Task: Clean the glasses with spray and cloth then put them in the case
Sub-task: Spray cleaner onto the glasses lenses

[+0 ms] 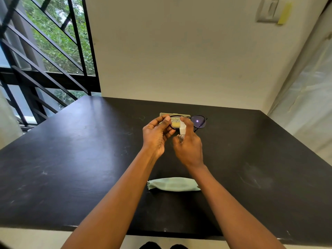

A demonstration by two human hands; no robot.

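Hands [175, 138] hold glasses [198, 121] and spray bottle [182, 128]

Daylight pours in from the barred window [45, 42] at upper left, washing the wall [179, 51] softly and leaving the black table [71, 168] dull with faint sheen. 1 bright glint sits on the glasses [197, 121] lens. Wide-angle bending skews the edges; focus looks slightly soft throughout.

The case [175, 115] is mostly hidden behind the hands and glasses [197, 121]. Its print is too small to read. The right hand [188, 147] covers most of the spray bottle [182, 129].
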